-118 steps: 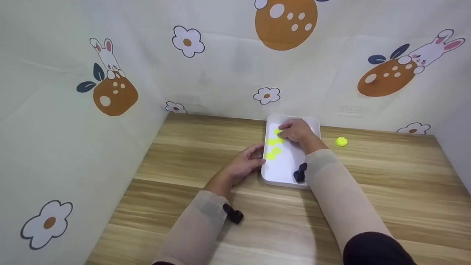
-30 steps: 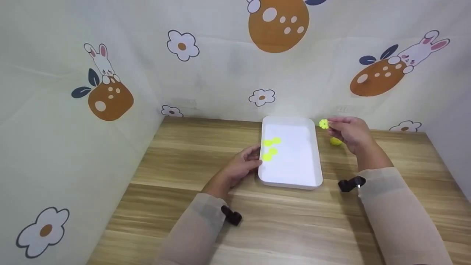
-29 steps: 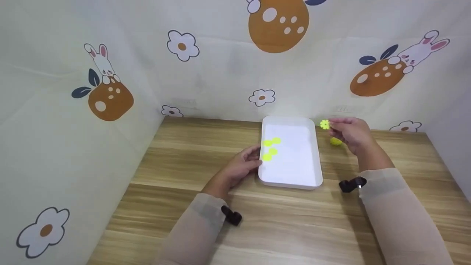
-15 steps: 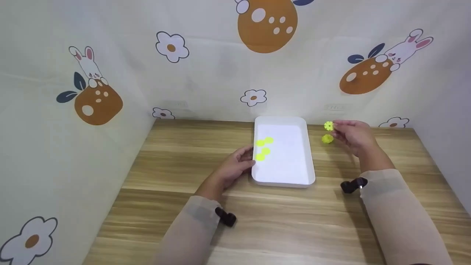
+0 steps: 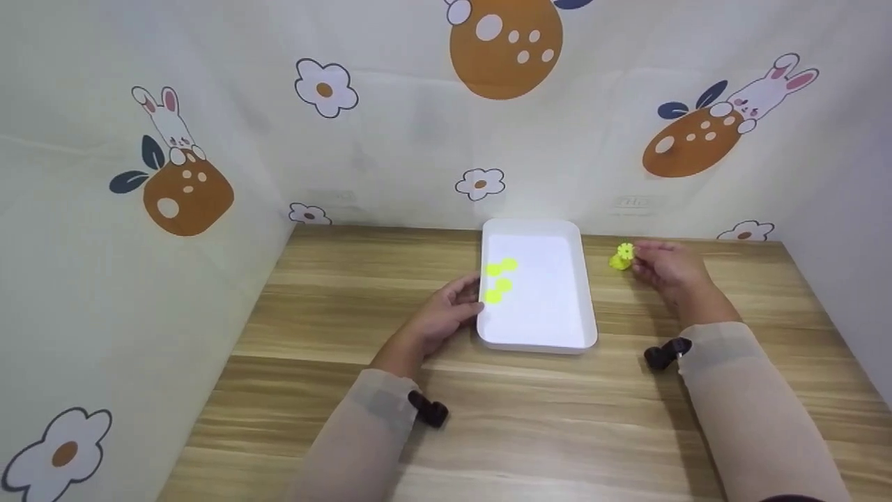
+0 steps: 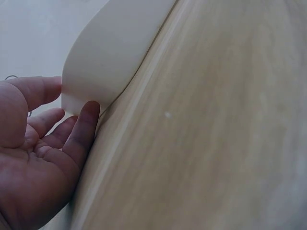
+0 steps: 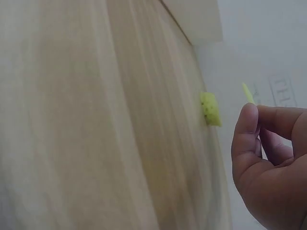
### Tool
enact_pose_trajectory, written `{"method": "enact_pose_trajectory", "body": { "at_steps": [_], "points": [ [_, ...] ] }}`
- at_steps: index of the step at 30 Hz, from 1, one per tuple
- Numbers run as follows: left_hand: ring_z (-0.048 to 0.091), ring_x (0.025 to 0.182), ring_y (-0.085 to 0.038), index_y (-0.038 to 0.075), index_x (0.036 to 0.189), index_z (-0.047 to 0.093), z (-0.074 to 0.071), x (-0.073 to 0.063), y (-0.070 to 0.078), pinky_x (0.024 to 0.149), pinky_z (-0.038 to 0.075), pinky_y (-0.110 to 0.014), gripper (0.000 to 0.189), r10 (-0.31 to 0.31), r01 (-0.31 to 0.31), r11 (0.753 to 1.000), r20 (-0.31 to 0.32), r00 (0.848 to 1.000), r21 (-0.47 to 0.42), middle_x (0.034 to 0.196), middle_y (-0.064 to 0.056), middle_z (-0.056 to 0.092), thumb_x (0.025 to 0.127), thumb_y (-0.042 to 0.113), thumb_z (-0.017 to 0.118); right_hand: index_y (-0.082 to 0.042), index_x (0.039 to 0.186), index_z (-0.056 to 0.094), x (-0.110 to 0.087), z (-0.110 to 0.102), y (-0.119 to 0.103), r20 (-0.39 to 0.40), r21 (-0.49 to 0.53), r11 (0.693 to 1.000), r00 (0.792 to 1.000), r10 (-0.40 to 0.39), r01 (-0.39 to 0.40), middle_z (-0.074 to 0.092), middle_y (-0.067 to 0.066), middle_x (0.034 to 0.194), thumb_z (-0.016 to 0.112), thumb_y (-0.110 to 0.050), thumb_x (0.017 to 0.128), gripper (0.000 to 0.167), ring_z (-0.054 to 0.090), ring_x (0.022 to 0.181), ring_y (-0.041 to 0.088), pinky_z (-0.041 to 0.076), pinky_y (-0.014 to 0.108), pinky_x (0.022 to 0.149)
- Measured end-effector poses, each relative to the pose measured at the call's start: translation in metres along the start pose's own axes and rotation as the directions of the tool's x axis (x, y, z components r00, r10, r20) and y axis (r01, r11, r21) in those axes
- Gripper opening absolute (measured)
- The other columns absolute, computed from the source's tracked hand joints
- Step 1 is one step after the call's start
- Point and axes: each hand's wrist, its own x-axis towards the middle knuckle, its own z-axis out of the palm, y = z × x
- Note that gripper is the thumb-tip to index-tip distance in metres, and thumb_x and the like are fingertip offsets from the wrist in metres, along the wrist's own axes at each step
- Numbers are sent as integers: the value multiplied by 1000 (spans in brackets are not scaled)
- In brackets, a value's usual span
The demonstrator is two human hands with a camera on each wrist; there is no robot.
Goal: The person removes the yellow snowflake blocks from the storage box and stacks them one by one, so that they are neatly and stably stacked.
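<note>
In the head view my right hand (image 5: 672, 270) pinches a thin yellow notched disc (image 5: 625, 252) between thumb and fingertips. The disc stands on edge and shows edge-on in the right wrist view. Right behind it, on the table, sits a yellow stack (image 7: 210, 109) of similar pieces, partly covered by the disc in the head view. My left hand (image 5: 446, 315) rests against the left side of a white tray (image 5: 540, 348), fingers loosely extended. In the left wrist view its fingertips touch the tray's outer wall (image 6: 108, 52). Several yellow discs (image 5: 503, 285) lie flat in the tray's left part.
The tray stands on a wood-grain table (image 5: 334, 300), its far end near the back wall (image 5: 404, 139), a printed cloth. Another cloth wall (image 5: 83, 279) closes the left side. A small black camera (image 5: 428, 409) sits on each wrist.
Earlier my right hand was over the tray's discs; one fewer lies there now. It moved right with a disc, then lowered it toward the stack. My left hand has stayed at the tray.
</note>
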Motion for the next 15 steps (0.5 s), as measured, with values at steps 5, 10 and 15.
{"method": "enact_pose_trajectory", "body": {
  "at_steps": [5, 10, 15],
  "points": [
    [52, 150, -30, 14, 165, 42, 1, 1, -1, 123, 49, -43, 67, 3, -3, 1000, -7, 1000, 9, 163, -15, 52, 103, 5, 66, -7, 137, 66, 9, -3, 6, -7, -7, 1000, 1000, -17, 17, 76, -8, 96, 66, -13, 107, 31, 71, 89, 6, 63, 19, 89],
    [53, 148, -29, 14, 165, 42, 1, 0, 0, 121, 50, -43, 67, -2, 2, 1000, -12, 1000, 18, 162, -14, 53, 103, 6, 66, -7, 127, 71, 14, -6, 11, 11, -22, 999, 999, -42, 42, 77, -8, 90, 64, -10, 107, 22, 71, 83, 4, 63, 19, 83],
    [54, 148, -28, 14, 165, 41, 0, -1, 0, 122, 50, -43, 67, -8, 8, 1000, -6, 1000, 9, 162, -13, 53, 103, 6, 67, -10, 101, 78, 16, -4, 13, 21, 3, 999, 998, -54, 54, 77, -6, 84, 68, -5, 103, 12, 71, 77, 4, 63, 18, 78]
  ]
}}
